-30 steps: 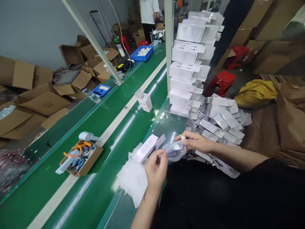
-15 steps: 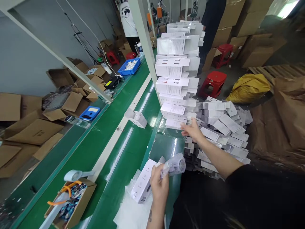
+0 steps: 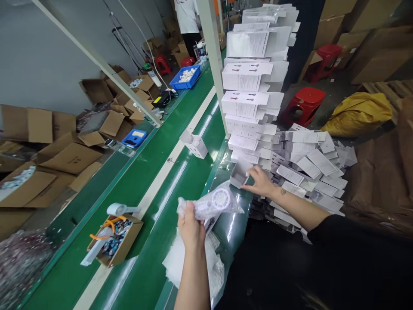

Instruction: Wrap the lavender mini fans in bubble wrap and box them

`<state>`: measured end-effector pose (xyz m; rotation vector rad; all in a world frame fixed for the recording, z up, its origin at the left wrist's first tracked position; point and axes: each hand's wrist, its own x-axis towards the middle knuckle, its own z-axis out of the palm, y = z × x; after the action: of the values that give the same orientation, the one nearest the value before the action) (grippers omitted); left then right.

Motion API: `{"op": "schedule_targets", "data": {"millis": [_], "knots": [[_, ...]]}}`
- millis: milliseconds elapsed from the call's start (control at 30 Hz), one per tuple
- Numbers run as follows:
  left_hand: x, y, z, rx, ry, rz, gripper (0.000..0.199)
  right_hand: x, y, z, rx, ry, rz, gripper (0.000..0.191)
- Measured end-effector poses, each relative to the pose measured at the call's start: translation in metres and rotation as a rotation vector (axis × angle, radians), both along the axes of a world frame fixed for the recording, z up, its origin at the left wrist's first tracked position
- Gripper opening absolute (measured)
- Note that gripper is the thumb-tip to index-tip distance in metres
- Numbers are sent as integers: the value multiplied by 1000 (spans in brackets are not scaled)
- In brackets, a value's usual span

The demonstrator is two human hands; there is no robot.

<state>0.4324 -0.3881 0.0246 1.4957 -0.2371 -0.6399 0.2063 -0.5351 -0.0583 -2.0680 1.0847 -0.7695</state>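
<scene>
Left hand [image 3: 191,228] is clamping the narrow end of a bagged fan [image 3: 221,199], fingers closing round the clear plastic. Fan is hanging over the near part of the bench [image 3: 237,219], ringed head pointing right, handle end pointing left. Right hand [image 3: 260,183] is gripping the right edge of an open box [image 3: 239,174], thumb and fingers pinching the card. Hands are sitting apart; fan head is coming between them, just near side of the open box.

White wrap [image 3: 176,262] is lying under and around the left forearm. A printed box [image 3: 211,221] is showing partly beneath the fan, mostly hidden.

Box stack [image 3: 247,71] is standing at the far end of the bench, by a pale post [image 3: 211,56], flaps sticking out right. Loose box pile [image 3: 306,165] is spreading to the right of the stack. On the green belt [image 3: 180,181], a lone box [image 3: 196,146] is standing open, left of the stack. Near left, a small carton [image 3: 127,241] is holding blue and dark bits, with orange-handled pliers [image 3: 97,237] lying across it. Far left, a blue tray [image 3: 176,84] is holding white parts.
</scene>
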Motion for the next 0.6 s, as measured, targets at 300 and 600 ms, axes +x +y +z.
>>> {"op": "schedule_targets", "data": {"millis": [300, 600], "knots": [[-32, -61, -35, 98, -1356, -202, 19, 27, -18, -30, -260, -132, 320, 49], [-67, -111, -8, 506, -1662, -1013, 43, 13, -28, -33, 31, -239, 298, 65]]}}
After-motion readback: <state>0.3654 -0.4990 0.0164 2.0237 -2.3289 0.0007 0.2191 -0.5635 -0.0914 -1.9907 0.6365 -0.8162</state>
